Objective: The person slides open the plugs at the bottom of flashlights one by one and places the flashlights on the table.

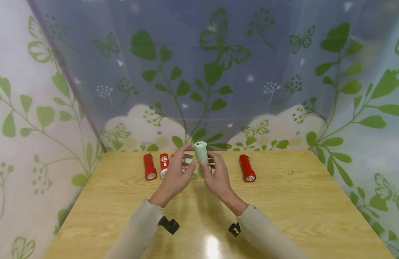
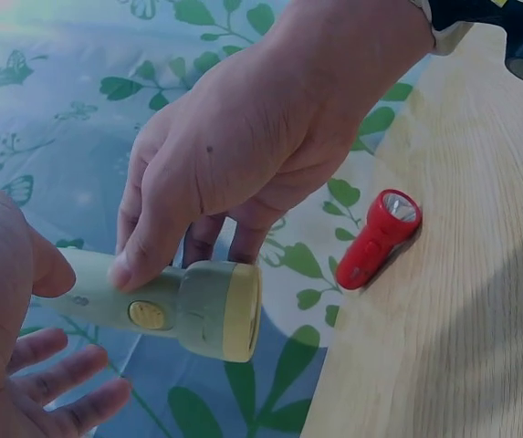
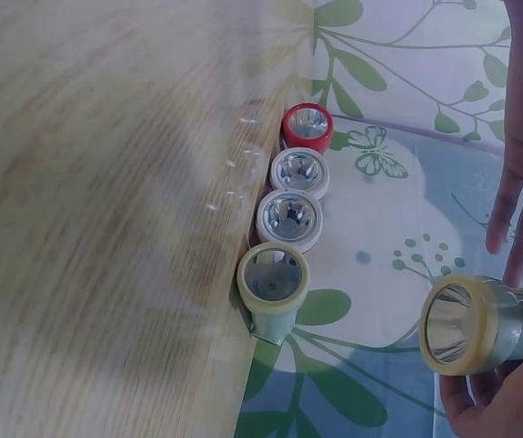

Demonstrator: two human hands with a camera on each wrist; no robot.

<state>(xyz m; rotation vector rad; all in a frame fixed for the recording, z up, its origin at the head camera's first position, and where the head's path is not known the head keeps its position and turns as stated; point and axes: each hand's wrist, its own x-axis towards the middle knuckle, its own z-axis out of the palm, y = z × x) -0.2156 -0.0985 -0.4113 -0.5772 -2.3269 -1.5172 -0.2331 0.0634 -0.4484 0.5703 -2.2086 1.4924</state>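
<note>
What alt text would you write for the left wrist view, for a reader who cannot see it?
The right hand grips a pale green flashlight by its body, lens end pointing right. The left hand is open beside it at the lower left. A red flashlight lies on the wooden table.

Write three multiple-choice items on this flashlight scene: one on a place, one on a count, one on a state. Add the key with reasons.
1. Where does the lone red plastic flashlight lie?
A. On the wooden table, to the right of the hands
B. In the left hand
C. On the floor

2. How many flashlights lie in the row on the light wooden table, by the right wrist view?
A. One
B. Four
C. Seven

3. How is the pale green plastic flashlight with a yellow rim held?
A. It lies untouched
B. The right hand grips it, the left hand open beside it
C. Both hands clench it

Key: 1 A, it rests on the tabletop apart from the hands. 2 B, four lens faces show side by side. 3 B, right fingers curl round its body; left fingers are spread.
</note>
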